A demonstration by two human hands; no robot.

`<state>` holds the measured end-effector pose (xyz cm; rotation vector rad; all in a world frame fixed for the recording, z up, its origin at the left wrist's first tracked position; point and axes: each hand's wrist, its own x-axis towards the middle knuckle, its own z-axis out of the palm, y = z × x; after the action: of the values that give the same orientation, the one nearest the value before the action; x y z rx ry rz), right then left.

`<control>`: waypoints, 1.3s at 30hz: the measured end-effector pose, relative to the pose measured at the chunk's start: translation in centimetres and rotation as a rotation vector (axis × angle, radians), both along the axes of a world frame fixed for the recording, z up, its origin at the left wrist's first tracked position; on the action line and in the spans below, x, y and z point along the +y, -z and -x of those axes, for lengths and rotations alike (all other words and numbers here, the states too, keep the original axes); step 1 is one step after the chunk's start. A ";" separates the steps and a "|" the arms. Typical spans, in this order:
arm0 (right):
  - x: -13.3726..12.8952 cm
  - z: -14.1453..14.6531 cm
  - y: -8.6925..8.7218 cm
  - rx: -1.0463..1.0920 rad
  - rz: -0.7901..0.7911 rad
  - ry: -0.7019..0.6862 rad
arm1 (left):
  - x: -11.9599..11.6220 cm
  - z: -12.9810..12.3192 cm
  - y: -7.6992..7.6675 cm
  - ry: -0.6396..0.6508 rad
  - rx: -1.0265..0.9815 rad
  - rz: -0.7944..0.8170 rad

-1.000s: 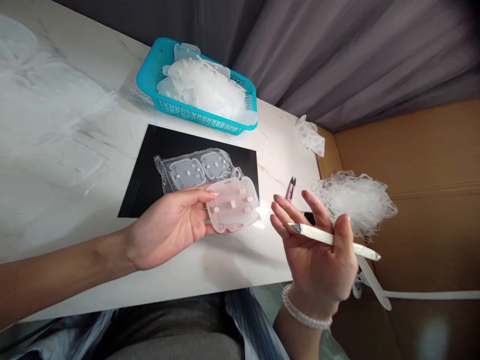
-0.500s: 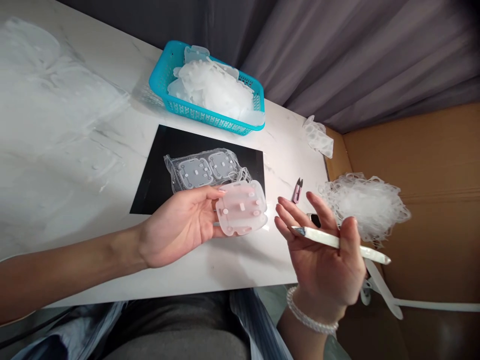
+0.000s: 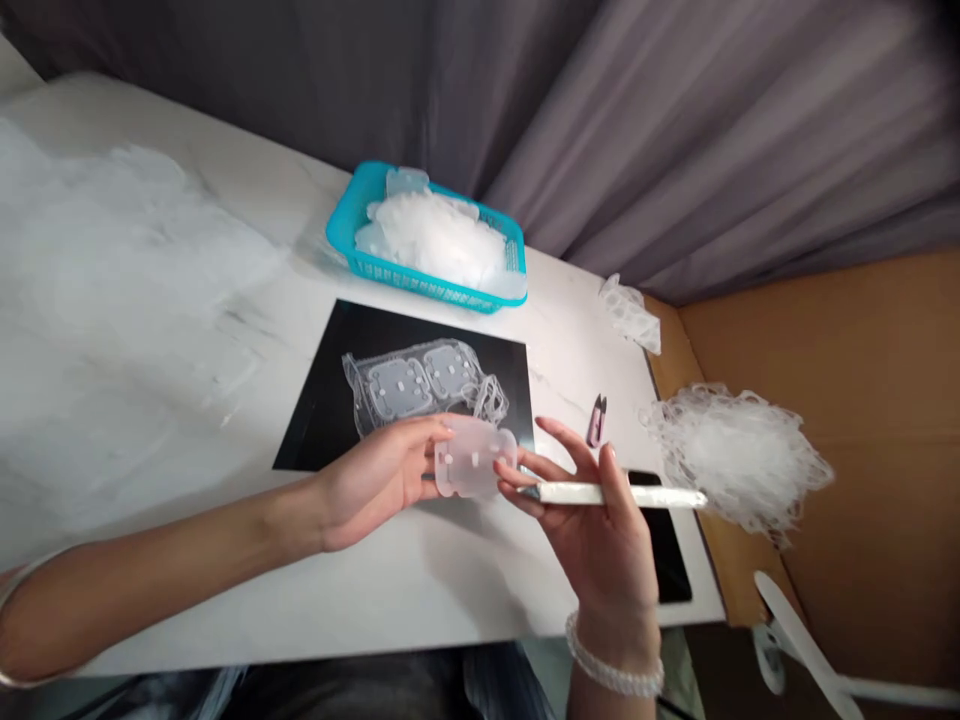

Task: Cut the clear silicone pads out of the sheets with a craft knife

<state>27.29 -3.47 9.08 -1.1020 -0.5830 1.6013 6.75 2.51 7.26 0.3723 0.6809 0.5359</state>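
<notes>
My left hand [image 3: 375,480] is closed on the left edge of a translucent, frosted plastic piece [image 3: 474,470], a flat rounded square with small raised knobs and slots. My right hand [image 3: 589,520] grips a white, pen-like tool [image 3: 622,496] under the thumb; its dark pointed tip faces left. Fingers of that hand reach the right edge of the plastic piece and seem to touch it. Behind them, a clear bag [image 3: 405,380] with two similar pieces and thin loops lies on a black mat [image 3: 319,420].
A blue basket [image 3: 420,290] heaped with frosted pieces stands at the back. On the right are pink-handled snips [image 3: 597,420], a dark phone-like slab [image 3: 671,560], a crumpled plastic sheet [image 3: 630,315] and a tangle of clear rings [image 3: 739,460] by cardboard. Blurred clear plastic [image 3: 127,240] covers the left.
My right hand has moved left, from beside the plastic piece to its right edge, bringing the white tool along. The plastic piece has tilted. The view has shifted upward.
</notes>
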 end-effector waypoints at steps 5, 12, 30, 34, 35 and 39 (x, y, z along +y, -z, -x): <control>4.3 -0.3 -0.7 -0.136 -0.165 0.113 | 1.3 0.5 1.5 -0.132 0.118 -0.177; 19.7 2.0 -1.9 -0.441 -0.658 0.312 | 2.3 2.2 1.2 0.006 0.497 -0.713; 10.7 -2.4 4.3 -0.920 -0.216 0.274 | 1.5 4.7 7.6 0.344 1.548 -1.961; 11.5 -3.3 2.7 -1.141 -0.200 0.307 | 0.4 4.3 7.0 0.316 1.522 -1.966; 11.3 -2.6 2.6 -1.133 -0.226 0.274 | 0.4 4.4 7.0 0.307 1.484 -1.972; 10.2 1.9 3.7 -1.017 -0.316 -0.062 | 1.1 4.6 7.4 0.261 1.354 -1.938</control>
<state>25.40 6.74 5.41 -1.6172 -1.4786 0.8469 2.13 3.65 -0.12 2.7736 1.1558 0.4833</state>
